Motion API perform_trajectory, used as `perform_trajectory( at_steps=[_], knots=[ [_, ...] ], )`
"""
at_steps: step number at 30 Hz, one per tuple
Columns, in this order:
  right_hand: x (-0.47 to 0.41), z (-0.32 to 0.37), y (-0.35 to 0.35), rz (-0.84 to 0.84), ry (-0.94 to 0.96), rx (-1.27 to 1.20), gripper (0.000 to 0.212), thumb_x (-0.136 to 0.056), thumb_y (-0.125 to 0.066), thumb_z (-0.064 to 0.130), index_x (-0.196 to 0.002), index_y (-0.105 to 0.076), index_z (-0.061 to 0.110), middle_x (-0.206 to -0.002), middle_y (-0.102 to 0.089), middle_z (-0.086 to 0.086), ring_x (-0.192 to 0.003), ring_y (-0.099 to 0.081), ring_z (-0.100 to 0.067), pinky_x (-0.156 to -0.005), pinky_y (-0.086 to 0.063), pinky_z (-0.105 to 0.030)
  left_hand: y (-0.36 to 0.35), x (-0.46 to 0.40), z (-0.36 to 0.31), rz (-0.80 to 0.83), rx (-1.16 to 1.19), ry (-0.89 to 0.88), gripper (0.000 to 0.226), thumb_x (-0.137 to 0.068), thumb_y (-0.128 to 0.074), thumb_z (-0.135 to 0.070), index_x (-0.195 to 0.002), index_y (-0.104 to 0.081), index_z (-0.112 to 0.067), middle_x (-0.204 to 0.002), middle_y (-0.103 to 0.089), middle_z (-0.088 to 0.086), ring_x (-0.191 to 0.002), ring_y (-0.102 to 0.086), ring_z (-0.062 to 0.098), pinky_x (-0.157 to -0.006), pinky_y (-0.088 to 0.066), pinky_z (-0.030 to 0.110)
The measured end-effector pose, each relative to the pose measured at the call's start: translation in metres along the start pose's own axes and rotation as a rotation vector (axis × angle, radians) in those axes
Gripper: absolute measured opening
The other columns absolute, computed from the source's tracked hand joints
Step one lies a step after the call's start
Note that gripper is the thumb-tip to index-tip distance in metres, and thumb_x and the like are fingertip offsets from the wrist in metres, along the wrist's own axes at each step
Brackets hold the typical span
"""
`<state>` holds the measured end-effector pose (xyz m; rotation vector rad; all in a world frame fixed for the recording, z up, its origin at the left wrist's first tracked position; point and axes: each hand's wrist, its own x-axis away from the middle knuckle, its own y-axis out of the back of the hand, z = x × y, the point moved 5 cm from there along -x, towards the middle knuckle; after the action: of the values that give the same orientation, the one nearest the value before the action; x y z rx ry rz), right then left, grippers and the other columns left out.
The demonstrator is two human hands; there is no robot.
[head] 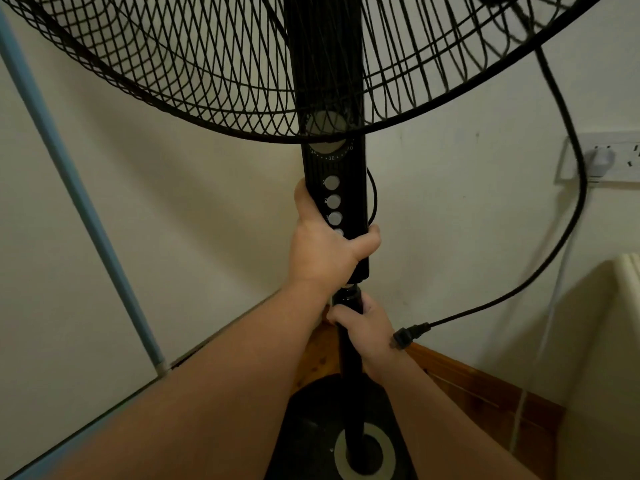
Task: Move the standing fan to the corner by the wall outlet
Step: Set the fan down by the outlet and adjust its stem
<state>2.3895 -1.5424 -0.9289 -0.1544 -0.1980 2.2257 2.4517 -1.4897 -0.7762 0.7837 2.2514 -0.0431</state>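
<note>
Left hand (pixel 323 247) fingers grip the fan (pixel 334 216) control column; right hand (pixel 363 327) fingers grip the pole (pixel 351 382) just below, wall outlet (pixel 602 157) beyond.

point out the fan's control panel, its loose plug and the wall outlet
control panel (pixel 334 202): head view, on the speed 2 button.
loose plug (pixel 403 337): head view, on the plug body at the cord's end.
wall outlet (pixel 620 157): head view, on the white faceplate.
</note>
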Motion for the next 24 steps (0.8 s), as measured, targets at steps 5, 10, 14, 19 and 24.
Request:
perform_trajectory(
  at_steps=[5,10,14,19,24],
  knots=[
    [0.001,0.000,0.001,0.001,-0.008,-0.006,0.017,-0.079,-0.070,0.010,-0.094,-0.065,0.016,-0.083,-0.063,-0.014,-0.082,-0.060,-0.030,-0.073,-0.047,-0.044,-0.001,0.006,0.005,0.002,-0.025,0.008,0.098,-0.065,-0.084,-0.036,-0.141,-0.022,-0.040,-0.111,-0.060,-0.018,-0.098,-0.063,-0.001,-0.074,-0.056,0.019],
    [0.004,0.003,0.002,-0.013,0.004,-0.010,0.025,-0.082,-0.070,0.009,-0.107,-0.067,0.014,-0.093,-0.071,-0.018,-0.100,-0.066,-0.046,-0.084,-0.055,-0.053,-0.001,0.009,0.009,0.010,-0.031,0.014,0.099,-0.066,-0.085,-0.034,-0.142,-0.021,-0.038,-0.109,-0.059,-0.019,-0.097,-0.063,-0.003,-0.075,-0.058,0.021],
    [0.007,0.006,0.001,-0.008,0.013,-0.007,0.027,-0.083,-0.069,0.008,-0.109,-0.067,0.013,-0.103,-0.070,-0.025,-0.102,-0.065,-0.047,-0.089,-0.053,-0.061,0.001,0.011,0.008,0.012,-0.044,0.026,0.098,-0.066,-0.084,-0.037,-0.140,-0.020,-0.043,-0.103,-0.057,-0.025,-0.092,-0.056,-0.022,-0.064,-0.049,0.006],
    [0.006,0.007,0.003,0.024,0.013,0.018,0.025,-0.084,-0.069,0.008,-0.108,-0.067,0.014,-0.096,-0.072,-0.020,-0.093,-0.069,-0.041,-0.084,-0.056,-0.056,0.000,0.012,0.007,0.026,-0.035,0.025,0.099,-0.067,-0.085,-0.035,-0.142,-0.021,-0.040,-0.107,-0.056,-0.025,-0.094,-0.057,-0.018,-0.070,-0.049,0.008],
    [0.006,0.006,0.003,0.040,-0.002,0.059,0.022,-0.083,-0.070,0.011,-0.104,-0.065,0.016,-0.085,-0.069,-0.012,-0.080,-0.067,-0.029,-0.072,-0.055,-0.044,0.004,0.015,0.005,0.056,-0.020,0.026,0.100,-0.067,-0.087,-0.036,-0.141,-0.020,-0.040,-0.111,-0.054,-0.027,-0.099,-0.056,-0.018,-0.071,-0.048,0.007]
  ],
)
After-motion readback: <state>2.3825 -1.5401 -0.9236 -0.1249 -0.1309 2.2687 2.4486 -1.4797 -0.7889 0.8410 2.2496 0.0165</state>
